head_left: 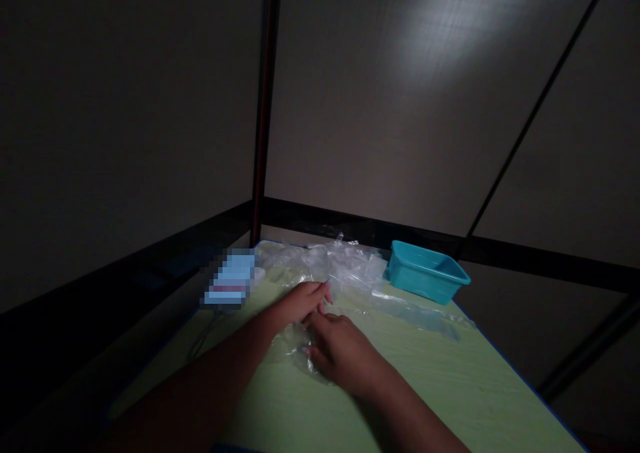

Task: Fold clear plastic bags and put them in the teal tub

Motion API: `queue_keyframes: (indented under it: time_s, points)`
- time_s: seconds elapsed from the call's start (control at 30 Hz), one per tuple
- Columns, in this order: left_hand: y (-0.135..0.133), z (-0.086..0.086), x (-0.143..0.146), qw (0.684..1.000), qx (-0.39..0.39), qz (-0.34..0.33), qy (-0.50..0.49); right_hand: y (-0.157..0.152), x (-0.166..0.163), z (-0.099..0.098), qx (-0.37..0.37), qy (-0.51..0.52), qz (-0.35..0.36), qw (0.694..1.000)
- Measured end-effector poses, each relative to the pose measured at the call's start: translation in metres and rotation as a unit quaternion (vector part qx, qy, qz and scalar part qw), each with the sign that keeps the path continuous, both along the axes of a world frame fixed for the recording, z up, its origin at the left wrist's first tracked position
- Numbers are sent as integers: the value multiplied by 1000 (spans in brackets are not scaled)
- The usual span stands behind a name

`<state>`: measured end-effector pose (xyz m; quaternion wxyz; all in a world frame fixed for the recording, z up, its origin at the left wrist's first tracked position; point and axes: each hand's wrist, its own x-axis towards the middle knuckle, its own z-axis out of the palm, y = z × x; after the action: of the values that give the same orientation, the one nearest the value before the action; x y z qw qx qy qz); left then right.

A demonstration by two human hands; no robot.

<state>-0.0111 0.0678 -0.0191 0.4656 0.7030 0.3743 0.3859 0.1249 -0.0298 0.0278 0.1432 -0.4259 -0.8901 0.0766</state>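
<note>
Both of my hands meet near the middle of the table over a thin, crumpled clear plastic bag (pixel 293 343). My right hand (pixel 340 348) is closed, thumb and fingers pinching the film, part of which spreads out below and to the left of it. Just beyond, my left hand (pixel 306 300) has its fingers bent down at the same plastic and looks closed on it, though the fingertips are partly hidden. Past the hands lies a loose heap of clear plastic bags (pixel 345 263). A flat strip of clear film (pixel 415 310) stretches from the heap toward the right edge.
A teal plastic basket (pixel 425 276) stands at the table's back right. At the back left is a blurred-out light blue object (pixel 230 278), with a thin cable (pixel 203 336) below it. The pale green table (pixel 430 386) has a blue edge; dark-trimmed walls (pixel 360 120) rise behind.
</note>
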Motion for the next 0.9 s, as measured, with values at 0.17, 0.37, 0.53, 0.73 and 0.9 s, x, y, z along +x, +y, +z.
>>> queue_keyframes:
  time_s: [0.17, 0.37, 0.53, 0.73, 0.9]
  points:
    - [4, 12, -1, 998, 10, 36, -60, 4, 3, -1, 6, -15, -44, 999]
    - [7, 23, -5, 988, 0, 80, -132, 15, 10, -10, 19, -30, -117, 992]
    - [-1, 30, -7, 979, -24, 90, -182, 31, 22, -11, 24, 22, -189, 981]
    - [-7, 34, -8, 970, -56, 77, -224, 42, 31, -16, 67, 57, -131, 987]
    - [-7, 36, -8, 966, -53, 97, -232, 36, 28, -21, -21, 35, -35, 999]
